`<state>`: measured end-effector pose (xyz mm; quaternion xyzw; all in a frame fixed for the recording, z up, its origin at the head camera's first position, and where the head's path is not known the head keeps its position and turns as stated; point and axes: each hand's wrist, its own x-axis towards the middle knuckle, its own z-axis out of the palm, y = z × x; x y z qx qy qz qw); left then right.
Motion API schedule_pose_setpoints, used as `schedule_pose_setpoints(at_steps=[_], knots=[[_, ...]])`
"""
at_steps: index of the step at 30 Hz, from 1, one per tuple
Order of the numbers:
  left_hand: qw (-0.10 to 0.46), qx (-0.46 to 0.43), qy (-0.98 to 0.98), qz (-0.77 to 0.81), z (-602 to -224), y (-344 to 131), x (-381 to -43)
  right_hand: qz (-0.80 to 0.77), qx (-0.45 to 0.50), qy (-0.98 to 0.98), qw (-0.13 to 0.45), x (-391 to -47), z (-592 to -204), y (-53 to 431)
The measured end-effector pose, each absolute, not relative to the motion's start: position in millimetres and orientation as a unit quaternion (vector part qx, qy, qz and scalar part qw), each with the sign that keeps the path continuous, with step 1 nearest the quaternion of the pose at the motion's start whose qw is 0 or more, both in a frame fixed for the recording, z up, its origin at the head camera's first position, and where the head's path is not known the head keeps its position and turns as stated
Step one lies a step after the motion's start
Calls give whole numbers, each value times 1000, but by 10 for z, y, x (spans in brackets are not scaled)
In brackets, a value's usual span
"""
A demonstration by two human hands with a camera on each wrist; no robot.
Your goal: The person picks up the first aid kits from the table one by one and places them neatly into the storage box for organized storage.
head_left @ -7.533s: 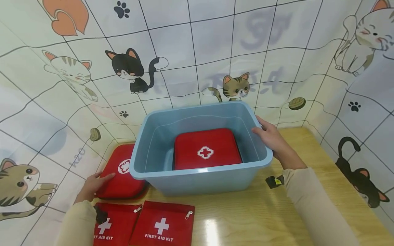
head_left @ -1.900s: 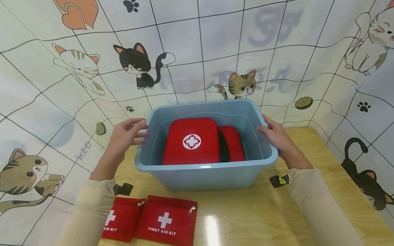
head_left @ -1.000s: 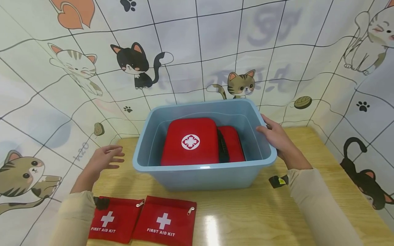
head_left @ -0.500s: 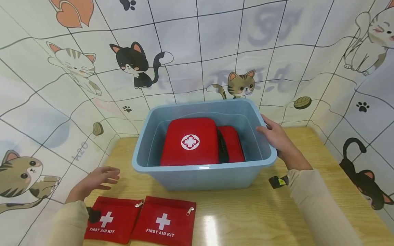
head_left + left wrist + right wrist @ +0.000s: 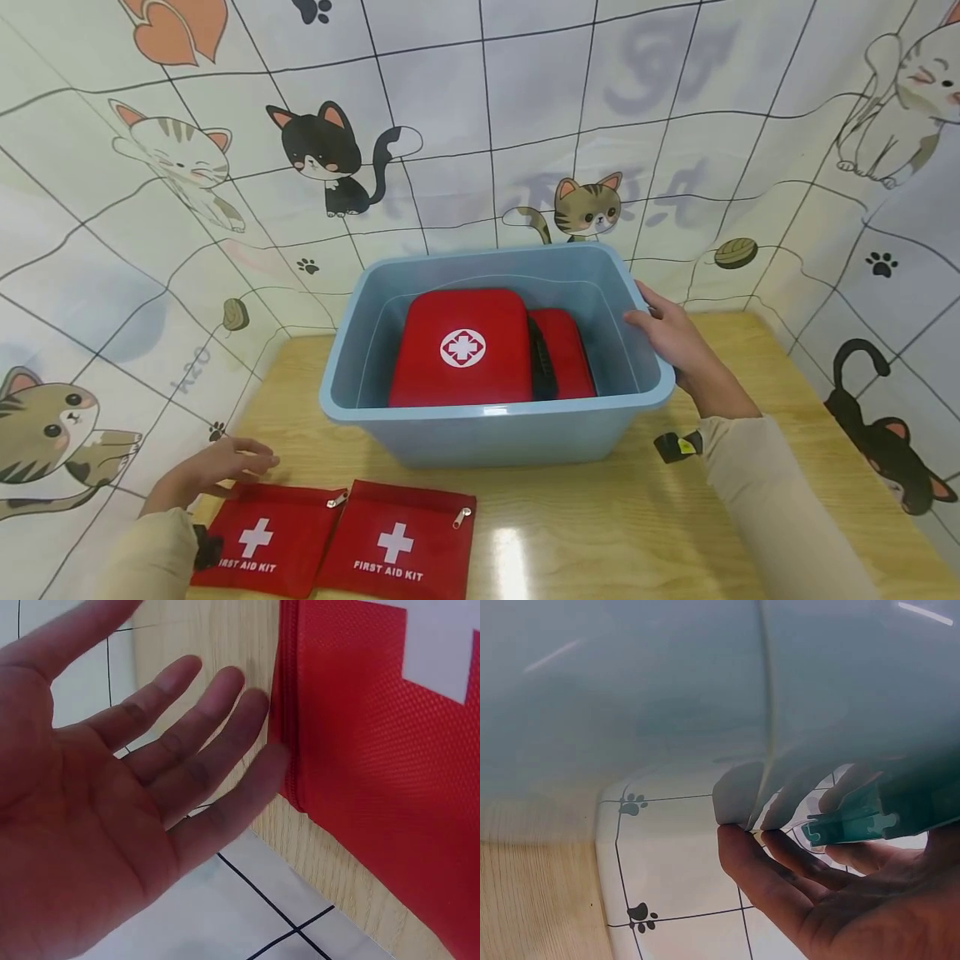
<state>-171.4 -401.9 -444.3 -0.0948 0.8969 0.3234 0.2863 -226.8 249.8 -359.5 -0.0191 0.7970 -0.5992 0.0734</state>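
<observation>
My left hand (image 5: 213,468) hovers at the far left edge of a red zippered first aid pouch (image 5: 292,525), fingers loosely extended. In the left wrist view the palm shows and the fingertips (image 5: 262,761) are at the pouch's zip edge; whether they touch is unclear. A second red first aid pouch (image 5: 431,533) lies beside it. My right hand (image 5: 671,333) grips the right rim of a blue plastic bin (image 5: 502,437), thumb over the inside and fingers under the lip. In the bin, a large red first aid case (image 5: 427,350) leans over another red case (image 5: 566,346) with a black edge.
The bin stands on a wooden table (image 5: 570,533). A cat-print wall covering (image 5: 450,125) closes off the back and both sides. Black wrist straps (image 5: 678,446) show below the sleeves.
The left hand has set the red case from the left into the bin, let go, then moved down and left to the pouches. The right hand still grips the rim.
</observation>
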Motion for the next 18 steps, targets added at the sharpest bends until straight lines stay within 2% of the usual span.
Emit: schedule_pose_setpoints(at_steps=[6,18], knots=[[305,-84,896,311,-4420,-3997,-1694,-597,-22,799,70,-2261,-3606,2506],[297,-105,903,293,-4432,-4086,-1607,-601,-19,795,73,-2266,-3600,2487]])
